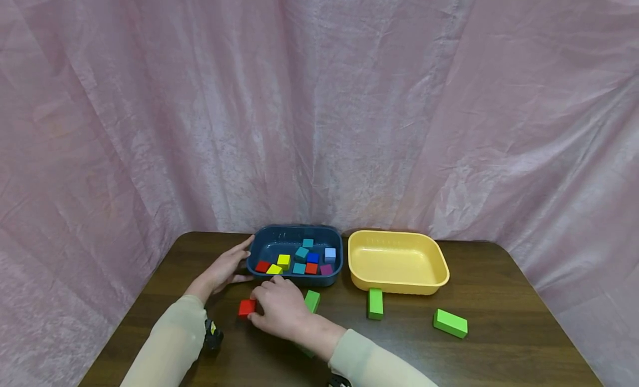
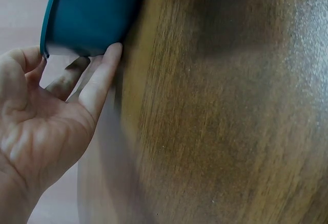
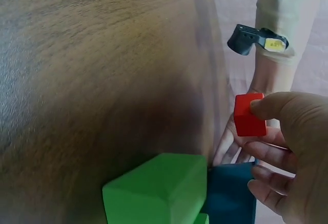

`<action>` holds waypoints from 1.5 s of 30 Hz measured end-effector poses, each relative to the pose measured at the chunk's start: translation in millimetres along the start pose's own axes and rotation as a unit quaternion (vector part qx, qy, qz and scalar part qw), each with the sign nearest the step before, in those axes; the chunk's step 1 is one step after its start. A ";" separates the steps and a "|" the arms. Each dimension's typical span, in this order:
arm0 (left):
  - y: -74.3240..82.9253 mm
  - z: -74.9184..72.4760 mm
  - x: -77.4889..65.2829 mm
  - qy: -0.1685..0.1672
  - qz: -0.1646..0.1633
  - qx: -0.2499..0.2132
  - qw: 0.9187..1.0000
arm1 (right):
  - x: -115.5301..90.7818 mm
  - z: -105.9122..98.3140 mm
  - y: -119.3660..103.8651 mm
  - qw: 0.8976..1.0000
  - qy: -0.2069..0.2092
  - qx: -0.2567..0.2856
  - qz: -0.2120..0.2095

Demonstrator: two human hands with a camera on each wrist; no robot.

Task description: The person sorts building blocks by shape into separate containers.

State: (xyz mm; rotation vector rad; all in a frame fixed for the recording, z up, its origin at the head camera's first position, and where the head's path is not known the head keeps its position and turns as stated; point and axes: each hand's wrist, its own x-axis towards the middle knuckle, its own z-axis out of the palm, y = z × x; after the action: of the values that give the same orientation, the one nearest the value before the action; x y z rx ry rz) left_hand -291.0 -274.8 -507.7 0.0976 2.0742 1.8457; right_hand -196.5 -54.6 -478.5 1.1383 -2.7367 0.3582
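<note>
My right hand (image 1: 282, 309) pinches a small red cube (image 1: 247, 309) between thumb and fingers, in front of the dark blue bin (image 1: 295, 229). The right wrist view shows the same red cube (image 3: 249, 115) at the thumb tip, with the other fingers (image 3: 277, 157) spread below it. My left hand (image 1: 224, 269) touches the left end of the bin, its fingers extended along the wall; in the left wrist view the fingertips meet the bin's side (image 2: 95, 16). Inside the bin lie several cubes, among them a yellow cube (image 1: 283, 261) and a light blue cube (image 1: 330, 255).
A yellow bin (image 1: 398, 288) stands right of the blue one. Green blocks lie on the brown table (image 1: 499, 287): one green block (image 1: 375, 304) before the yellow bin, another green block (image 1: 450, 323) farther right, and a green block (image 1: 312, 301) partly behind my right hand.
</note>
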 end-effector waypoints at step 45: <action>-5.3 -0.6 2.6 0.007 0.003 0.004 1.000 | -5.4 -60.3 86.6 0.989 0.125 0.002 0.075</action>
State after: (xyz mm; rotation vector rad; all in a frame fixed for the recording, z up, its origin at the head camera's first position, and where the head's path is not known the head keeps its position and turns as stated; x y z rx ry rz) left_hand -292.6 -275.3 -513.3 0.0935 2.0935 1.8456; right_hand -251.3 24.9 -435.8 0.8257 -2.6051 0.4886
